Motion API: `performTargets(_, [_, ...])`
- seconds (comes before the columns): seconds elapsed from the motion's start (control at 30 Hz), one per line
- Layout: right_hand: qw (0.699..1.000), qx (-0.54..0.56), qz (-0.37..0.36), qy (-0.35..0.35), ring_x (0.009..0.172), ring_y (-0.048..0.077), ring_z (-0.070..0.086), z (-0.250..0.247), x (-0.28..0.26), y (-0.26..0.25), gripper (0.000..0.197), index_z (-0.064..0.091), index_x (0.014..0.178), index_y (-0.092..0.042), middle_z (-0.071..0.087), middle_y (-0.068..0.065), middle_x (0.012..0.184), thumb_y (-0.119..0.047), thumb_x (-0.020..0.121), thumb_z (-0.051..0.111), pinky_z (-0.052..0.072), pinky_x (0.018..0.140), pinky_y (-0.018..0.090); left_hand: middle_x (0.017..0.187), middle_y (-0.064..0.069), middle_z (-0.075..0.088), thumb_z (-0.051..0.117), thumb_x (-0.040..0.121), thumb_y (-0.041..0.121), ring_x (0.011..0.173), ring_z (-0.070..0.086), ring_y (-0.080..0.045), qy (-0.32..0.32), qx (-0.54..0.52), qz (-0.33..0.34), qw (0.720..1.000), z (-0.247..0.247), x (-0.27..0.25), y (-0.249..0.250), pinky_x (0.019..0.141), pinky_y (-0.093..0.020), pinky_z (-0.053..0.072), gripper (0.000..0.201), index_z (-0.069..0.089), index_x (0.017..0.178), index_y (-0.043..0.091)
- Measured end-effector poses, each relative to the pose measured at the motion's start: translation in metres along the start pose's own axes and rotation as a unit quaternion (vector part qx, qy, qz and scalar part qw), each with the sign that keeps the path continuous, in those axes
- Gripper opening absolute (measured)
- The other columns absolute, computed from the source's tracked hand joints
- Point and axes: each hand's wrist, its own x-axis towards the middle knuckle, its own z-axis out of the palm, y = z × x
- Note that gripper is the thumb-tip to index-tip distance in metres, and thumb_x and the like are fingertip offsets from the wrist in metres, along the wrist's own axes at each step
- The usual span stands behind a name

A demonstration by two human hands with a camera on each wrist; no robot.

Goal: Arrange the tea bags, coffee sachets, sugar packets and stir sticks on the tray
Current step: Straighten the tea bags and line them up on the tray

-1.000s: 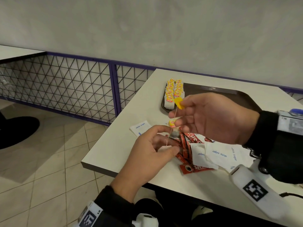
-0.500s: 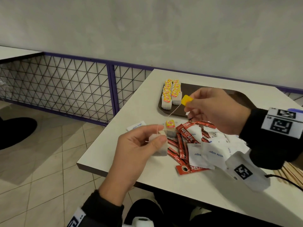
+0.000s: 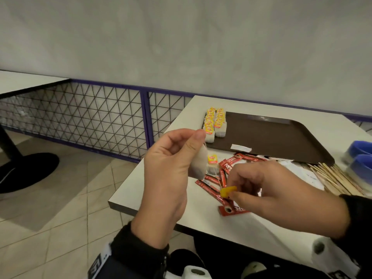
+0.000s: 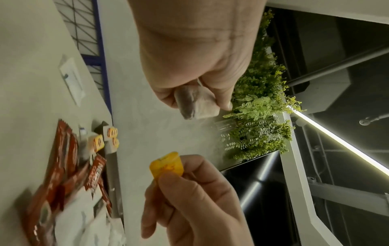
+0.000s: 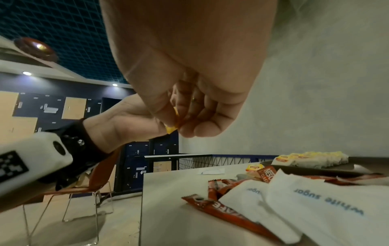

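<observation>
My left hand (image 3: 187,143) pinches a white tea bag (image 3: 199,165) up in the air, also seen between thumb and fingers as the tea bag (image 4: 196,104). My right hand (image 3: 233,193) pinches that bag's yellow tag (image 3: 227,191), lower and to the right; the yellow tag (image 4: 167,164) shows clearly from the left wrist, and as a yellow tag (image 5: 171,128) edge from the right. The brown tray (image 3: 271,137) holds two rows of tea bags (image 3: 214,123) at its left end. One loose tea bag (image 3: 213,163), red coffee sachets (image 3: 211,184) and white sugar packets (image 5: 311,204) lie in front of the tray.
Wooden stir sticks (image 3: 338,179) lie fanned at the right, beside blue lidded containers (image 3: 360,158). A white packet (image 3: 240,147) sits on the tray's near edge. The table's left edge (image 3: 141,178) drops to a tiled floor; a purple mesh railing (image 3: 100,119) stands behind.
My left hand has lifted the tea bag up and away from the pile. My right hand has come down and nearer with the yellow tag. The view has shifted right, showing the stir sticks.
</observation>
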Motion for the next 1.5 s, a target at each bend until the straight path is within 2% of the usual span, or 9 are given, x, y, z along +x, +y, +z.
performTargets(0.2, [0.997, -0.060, 0.028, 0.044, 0.068, 0.008, 0.059, 0.001, -0.016, 0.002, 0.016, 0.064, 0.078, -0.031, 0.062, -0.017, 0.072, -0.023, 0.088, 0.073, 0.041, 0.057, 0.016, 0.098, -0.003, 0.077, 0.073, 0.068, 0.005, 0.087, 0.073, -0.010, -0.066, -0.098, -0.080, 0.990, 0.017, -0.012, 0.004, 0.067, -0.026, 0.059, 0.037, 0.072, 0.104, 0.014])
performTargets(0.33, [0.993, -0.013, 0.097, 0.072, 0.066, 0.006, 0.058, 0.007, -0.020, 0.006, 0.016, 0.064, 0.077, -0.033, 0.064, -0.019, 0.073, -0.026, 0.089, 0.072, 0.043, 0.057, 0.018, 0.095, 0.003, 0.074, 0.061, 0.076, -0.024, 0.091, 0.070, -0.013, -0.114, -0.050, -0.080, 0.989, 0.022, -0.018, 0.006, 0.068, -0.030, 0.059, 0.055, 0.070, 0.109, 0.019])
performTargets(0.47, [0.992, 0.012, 0.106, 0.071, 0.065, 0.004, 0.056, 0.012, -0.031, 0.005, 0.018, 0.064, 0.074, -0.034, 0.063, -0.019, 0.073, -0.026, 0.088, 0.073, 0.044, 0.058, 0.019, 0.108, -0.010, 0.070, 0.066, 0.078, -0.019, 0.103, 0.070, -0.027, -0.129, -0.003, -0.051, 0.990, 0.027, -0.022, 0.010, 0.075, -0.032, 0.060, 0.055, 0.070, 0.116, 0.020])
performTargets(0.63, [0.997, -0.059, 0.044, 0.013, 0.077, 0.006, 0.058, 0.013, -0.054, -0.010, 0.006, 0.062, 0.085, -0.036, 0.060, -0.017, 0.081, -0.033, 0.090, 0.064, 0.047, 0.063, 0.020, 0.098, 0.007, 0.075, 0.068, 0.078, -0.015, 0.097, 0.072, -0.013, -0.126, 0.022, -0.026, 0.991, 0.036, -0.025, 0.014, 0.077, -0.029, 0.061, 0.051, 0.070, 0.118, 0.018])
performTargets(0.87, [0.989, -0.071, -0.038, 0.124, 0.074, 0.007, 0.059, -0.010, -0.079, -0.034, 0.006, 0.064, 0.086, -0.036, 0.057, -0.015, 0.083, -0.030, 0.089, 0.064, 0.047, 0.059, 0.018, 0.101, 0.000, 0.076, 0.074, 0.076, -0.015, 0.092, 0.072, -0.016, -0.111, 0.046, 0.015, 0.993, 0.042, -0.025, -0.002, 0.071, -0.027, 0.059, 0.045, 0.070, 0.105, 0.020])
performTargets(1.07, [0.959, 0.166, 0.046, 0.224, 0.067, 0.020, 0.063, -0.035, -0.075, -0.038, 0.006, 0.072, 0.081, -0.021, 0.069, 0.004, 0.078, -0.026, 0.085, 0.071, 0.055, 0.060, 0.037, 0.102, -0.001, 0.074, 0.077, 0.076, -0.012, 0.090, 0.071, -0.022, -0.141, 0.098, 0.039, 0.984, 0.048, -0.038, -0.016, 0.071, -0.040, 0.061, 0.045, 0.070, 0.105, 0.021])
performTargets(1.3, [0.894, 0.367, 0.116, 0.228, 0.059, 0.028, 0.061, -0.034, -0.062, -0.026, 0.013, 0.073, 0.076, -0.010, 0.068, 0.024, 0.074, 0.001, 0.081, 0.071, 0.052, 0.060, 0.038, 0.101, 0.000, 0.072, 0.075, 0.078, -0.014, 0.078, 0.064, -0.015, -0.177, 0.151, 0.053, 0.971, 0.053, -0.054, -0.016, 0.074, -0.045, 0.063, 0.044, 0.071, 0.104, 0.021])
performTargets(1.4, [0.873, 0.405, 0.131, 0.240, 0.057, 0.025, 0.055, -0.032, -0.060, -0.028, 0.009, 0.074, 0.080, -0.006, 0.062, 0.022, 0.070, -0.010, 0.073, 0.075, 0.049, 0.056, 0.032, 0.096, 0.002, 0.070, 0.076, 0.080, -0.011, 0.077, 0.062, -0.024, -0.178, 0.160, 0.061, 0.969, 0.054, -0.059, -0.017, 0.069, -0.045, 0.062, 0.044, 0.072, 0.100, 0.028])
performTargets(1.5, [0.863, 0.414, 0.146, 0.249, 0.062, 0.024, 0.055, -0.031, -0.058, -0.026, 0.009, 0.075, 0.079, -0.009, 0.062, 0.016, 0.072, -0.004, 0.085, 0.070, 0.048, 0.057, 0.033, 0.094, 0.006, 0.068, 0.074, 0.084, -0.006, 0.076, 0.061, -0.019, -0.194, 0.188, 0.089, 0.959, 0.053, -0.065, -0.017, 0.063, -0.038, 0.062, 0.043, 0.071, 0.101, 0.034])
